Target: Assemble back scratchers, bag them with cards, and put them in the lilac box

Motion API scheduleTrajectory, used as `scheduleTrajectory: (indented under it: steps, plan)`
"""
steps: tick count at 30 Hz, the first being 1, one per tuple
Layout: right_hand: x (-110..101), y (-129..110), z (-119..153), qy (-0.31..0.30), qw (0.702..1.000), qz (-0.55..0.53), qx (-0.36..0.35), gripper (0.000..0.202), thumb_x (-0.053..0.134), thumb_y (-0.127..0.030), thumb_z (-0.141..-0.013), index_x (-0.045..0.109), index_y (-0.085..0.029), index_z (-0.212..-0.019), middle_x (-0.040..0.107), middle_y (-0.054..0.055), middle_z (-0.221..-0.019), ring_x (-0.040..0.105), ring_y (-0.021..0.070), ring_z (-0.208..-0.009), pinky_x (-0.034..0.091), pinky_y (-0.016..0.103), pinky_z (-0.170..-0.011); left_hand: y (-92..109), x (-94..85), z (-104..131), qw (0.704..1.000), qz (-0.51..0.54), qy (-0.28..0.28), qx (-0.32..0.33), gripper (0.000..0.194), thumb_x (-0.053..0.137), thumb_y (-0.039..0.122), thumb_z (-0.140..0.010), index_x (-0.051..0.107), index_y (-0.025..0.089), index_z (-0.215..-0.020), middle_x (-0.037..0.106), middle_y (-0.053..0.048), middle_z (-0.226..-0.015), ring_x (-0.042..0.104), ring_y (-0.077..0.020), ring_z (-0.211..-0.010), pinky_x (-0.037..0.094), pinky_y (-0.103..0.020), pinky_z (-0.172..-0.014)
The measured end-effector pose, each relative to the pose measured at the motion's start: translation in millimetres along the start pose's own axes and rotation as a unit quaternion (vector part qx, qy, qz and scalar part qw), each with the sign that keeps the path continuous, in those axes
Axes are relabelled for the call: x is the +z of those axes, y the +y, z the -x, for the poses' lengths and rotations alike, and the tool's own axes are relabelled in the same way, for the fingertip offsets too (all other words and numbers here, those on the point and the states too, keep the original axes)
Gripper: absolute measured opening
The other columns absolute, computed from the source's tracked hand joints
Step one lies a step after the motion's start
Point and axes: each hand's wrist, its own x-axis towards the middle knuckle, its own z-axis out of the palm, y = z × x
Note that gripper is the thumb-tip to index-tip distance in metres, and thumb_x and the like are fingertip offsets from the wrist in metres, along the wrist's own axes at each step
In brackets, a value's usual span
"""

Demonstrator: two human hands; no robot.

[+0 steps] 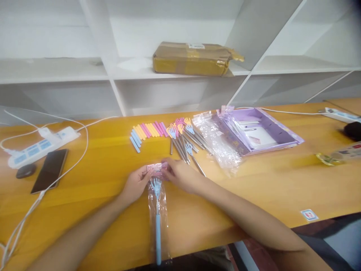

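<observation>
A blue hand-shaped back scratcher (158, 226) lies inside a clear plastic bag (165, 210) at the table's front edge. The bag's top end carries a pink printed header (155, 168). My left hand (137, 183) pinches the header's left side, and my right hand (180, 174) is closed on its right side. Beyond my hands rests a pile of back scratcher heads on metal rods (180, 137), in blue, orange and pink. Left of the pile is a row of coloured handle sleeves (148, 131), in blue, yellow, pink and purple.
Clear plastic bags (222, 145) lean against a purple tray (278, 148) at the right. On the left are a power strip (42, 146), a phone (50, 171), a dark mouse-like object (26, 171) and white cables. A taped cardboard box (191, 60) sits on the shelf.
</observation>
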Motion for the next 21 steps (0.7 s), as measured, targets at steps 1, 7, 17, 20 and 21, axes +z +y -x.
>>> scheduleTrajectory:
  steps: [1, 7, 17, 20, 21]
  plan:
    - [5, -5, 11, 0.004, 1.000, 0.020, -0.009, 0.011, 0.061, -0.029, -0.104, 0.065, -0.020, -0.108, 0.069, 0.001, -0.079, 0.063, 0.0147, -0.066, 0.046, 0.026, -0.061, 2, 1.0, 1, 1.000, 0.001, 0.015, 0.008, 0.046, 0.064, 0.056, -0.099, 0.075, 0.018, -0.121, 0.081, -0.008, -0.107, 0.074, -0.0244, -0.098, 0.056, -0.032, -0.084]
    - [56, -22, 66, -0.084, 0.992, -0.075, 0.051, 0.014, 0.073, -0.032, -0.094, 0.065, -0.021, -0.095, 0.070, -0.003, -0.077, 0.059, 0.0124, -0.060, 0.040, 0.023, -0.054, 6, 6.9, 8, 0.993, 0.082, 0.083, 0.024, 0.042, 0.066, 0.054, -0.098, 0.070, 0.019, -0.121, 0.079, -0.009, -0.114, 0.073, -0.0261, -0.107, 0.056, -0.035, -0.093]
    - [-172, 73, 51, 0.307, 0.931, 0.115, 0.160, 0.020, 0.059, -0.031, -0.104, 0.069, -0.017, -0.093, 0.073, 0.008, -0.091, 0.065, 0.0184, -0.081, 0.049, 0.032, -0.074, -2, 6.4, -2, 0.960, 0.275, -0.034, 0.034, 0.050, 0.054, 0.040, -0.105, 0.041, 0.017, -0.148, 0.077, -0.013, -0.107, 0.076, -0.0252, -0.087, 0.057, -0.040, -0.079]
    - [-260, 108, 35, 0.382, 0.858, 0.215, 0.268, 0.041, 0.045, -0.030, -0.111, 0.069, -0.009, -0.086, 0.070, 0.015, -0.086, 0.064, 0.0168, -0.079, 0.052, 0.036, -0.079, 0, 7.4, 0, 0.965, 0.255, -0.048, 0.028, 0.049, 0.053, 0.045, -0.106, 0.044, 0.016, -0.145, 0.076, -0.012, -0.101, 0.075, -0.0247, -0.083, 0.056, -0.039, -0.076]
    - [-275, 117, 31, 0.395, 0.847, 0.231, 0.272, 0.040, 0.044, -0.032, -0.112, 0.071, -0.008, -0.094, 0.071, 0.014, -0.092, 0.066, 0.0166, -0.083, 0.055, 0.036, -0.082, 1, 7.6, 1, 0.967, 0.248, -0.052, 0.026, 0.049, 0.053, 0.047, -0.105, 0.045, 0.016, -0.143, 0.076, -0.012, -0.099, 0.074, -0.0246, -0.082, 0.056, -0.038, -0.075]
